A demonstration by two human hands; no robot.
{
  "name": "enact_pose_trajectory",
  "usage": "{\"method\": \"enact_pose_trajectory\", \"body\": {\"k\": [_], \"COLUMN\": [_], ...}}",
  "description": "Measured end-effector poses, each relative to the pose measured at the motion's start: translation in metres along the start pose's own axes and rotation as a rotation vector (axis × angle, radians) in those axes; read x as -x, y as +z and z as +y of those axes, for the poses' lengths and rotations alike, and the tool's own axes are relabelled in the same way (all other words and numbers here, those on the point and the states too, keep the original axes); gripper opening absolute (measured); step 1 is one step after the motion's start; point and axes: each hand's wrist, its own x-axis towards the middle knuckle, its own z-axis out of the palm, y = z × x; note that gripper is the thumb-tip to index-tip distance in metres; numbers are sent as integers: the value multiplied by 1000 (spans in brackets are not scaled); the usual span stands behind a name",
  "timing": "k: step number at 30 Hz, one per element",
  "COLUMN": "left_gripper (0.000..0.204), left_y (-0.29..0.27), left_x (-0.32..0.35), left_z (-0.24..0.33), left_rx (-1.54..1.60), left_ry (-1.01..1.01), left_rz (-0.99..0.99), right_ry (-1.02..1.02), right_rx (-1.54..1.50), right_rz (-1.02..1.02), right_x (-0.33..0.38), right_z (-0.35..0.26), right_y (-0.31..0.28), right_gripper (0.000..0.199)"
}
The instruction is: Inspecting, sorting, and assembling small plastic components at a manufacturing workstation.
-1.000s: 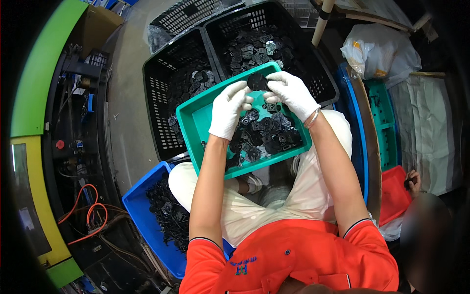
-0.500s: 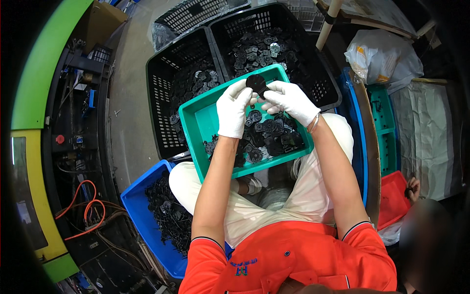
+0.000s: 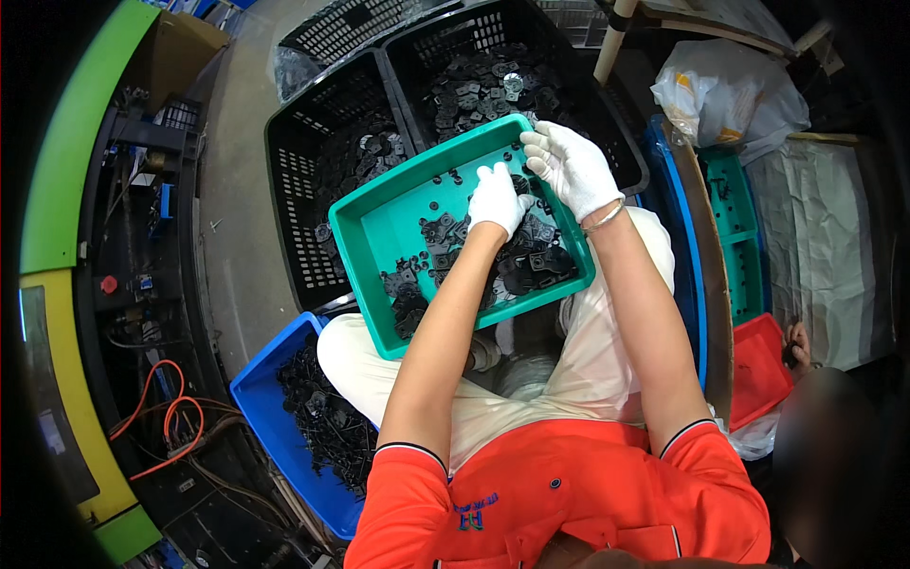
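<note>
Both my hands wear white gloves. My left hand (image 3: 497, 201) is low in the green tray (image 3: 379, 216), over a heap of flat black plastic parts (image 3: 531, 258). Its thumb stands away from the fingers, and no part shows in its grip. At the tray's far right corner is my right hand (image 3: 572, 171), its fingers apart and slightly bent, with nothing seen in them. Small round black pieces (image 3: 434, 205) lie scattered on the tray's floor. The tray rests across my lap and against black crates.
Beyond the tray stand two black crates (image 3: 403, 100) of similar black parts. A blue bin (image 3: 275, 365) with thin black pieces is at my left. To the right are a cardboard edge (image 3: 713, 284), green trays (image 3: 742, 275), a red tray (image 3: 761, 375) and another person's hand (image 3: 799, 343).
The round black disc held between both hands is no longer in them. My left hand has moved down over the parts; my right hand has moved to the tray's rim. The view has shifted slightly.
</note>
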Motion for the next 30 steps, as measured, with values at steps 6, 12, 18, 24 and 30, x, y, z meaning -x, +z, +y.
{"method": "enact_pose_trajectory", "body": {"k": [6, 12, 18, 24, 30], "left_gripper": [35, 42, 49, 45, 39], "left_y": [-10, -48, -61, -63, -62], "left_x": [-2, 20, 26, 42, 40], "left_z": [-20, -30, -16, -8, -7], "left_rx": [720, 1644, 1735, 1737, 1567], "left_ry": [10, 120, 212, 63, -79], "left_rz": [-22, -158, -54, 107, 309], "right_ry": [-37, 387, 329, -16, 31], "right_rx": [328, 619, 178, 359, 645], "right_rz": [32, -147, -410, -155, -128], "right_x": [4, 16, 19, 20, 26], "right_z": [4, 15, 19, 19, 14], "right_y": [8, 20, 21, 32, 42], "right_gripper": [27, 31, 24, 29, 27]}}
